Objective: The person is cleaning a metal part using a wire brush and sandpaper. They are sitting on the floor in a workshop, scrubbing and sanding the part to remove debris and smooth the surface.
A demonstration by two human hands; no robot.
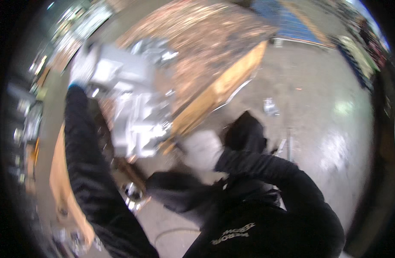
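Note:
A large silver cast-metal housing (137, 116) with ribs and raised shapes sits at the near-left part of a worn wooden bench top. My left hand (83, 66), in a white glove with a blue cuff, grips the housing's far-left end, its fingers partly smeared by motion. In front of my body is my right hand (201, 148), also in a white glove, close to the bench's near corner and right of the housing. Motion blur hides its fingers, and I cannot make out whether it holds anything. Behind the housing rests a crumpled-looking grey, shiny thing (156, 49).
The wooden bench top (214, 47) has a thick pale edge facing me. A round metal part (132, 191) lies low beside my left forearm. On the concrete floor to the right is a small clear plastic-looking scrap (270, 106). A blue panel (287, 21) stands beyond the bench.

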